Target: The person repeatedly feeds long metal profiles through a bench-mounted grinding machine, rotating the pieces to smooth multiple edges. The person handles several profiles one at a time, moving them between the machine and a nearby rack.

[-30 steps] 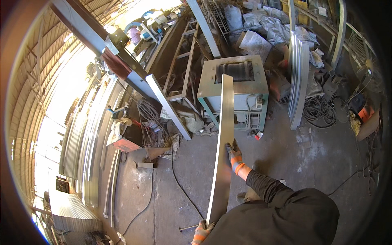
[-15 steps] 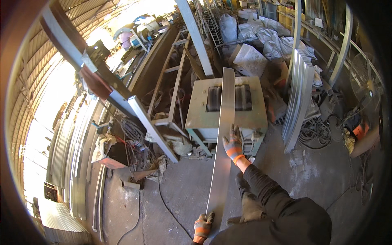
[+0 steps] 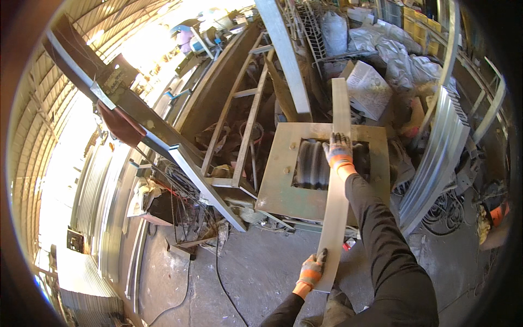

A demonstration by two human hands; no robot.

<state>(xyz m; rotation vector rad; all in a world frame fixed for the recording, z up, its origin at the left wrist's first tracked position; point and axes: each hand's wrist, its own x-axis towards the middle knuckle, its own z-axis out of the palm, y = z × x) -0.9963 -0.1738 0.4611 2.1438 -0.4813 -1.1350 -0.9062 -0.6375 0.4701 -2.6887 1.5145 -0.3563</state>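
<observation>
A long flat metal bar [image 3: 336,210] is running lengthwise right of the centre of the frame, lying across the window of a green steel machine [image 3: 275,188]. Its near end is overhanging at the lower centre, close to the person's leg. The right hand [image 3: 339,148] is resting palm down on it directly over the window, fingers spread flat and wrapping round nothing. The left hand [image 3: 311,270] is holding the left edge near the lower end; its fingers underneath are hidden, so I cannot tell how firm that grip is.

Ribbed grey rollers [image 3: 312,163] are showing in the window; whether they are turning, or touching the bar, I cannot tell. If they are turning, the right hand is risking most: a slip off the narrow face would be putting glove or fingertips onto them. The dark right sleeve [image 3: 376,218] is crossing near the window's right side, so loose cloth could be catching too. With only that flat palm bearing down, the bar could be skidding sideways or kicking back toward the leg.

Further out, a sideways swing could be knocking the nested metal channels [image 3: 436,163] leaning at the right, and a black cable [image 3: 219,272] is trailing across the floor at the lower left, where a foot could be snagging.
</observation>
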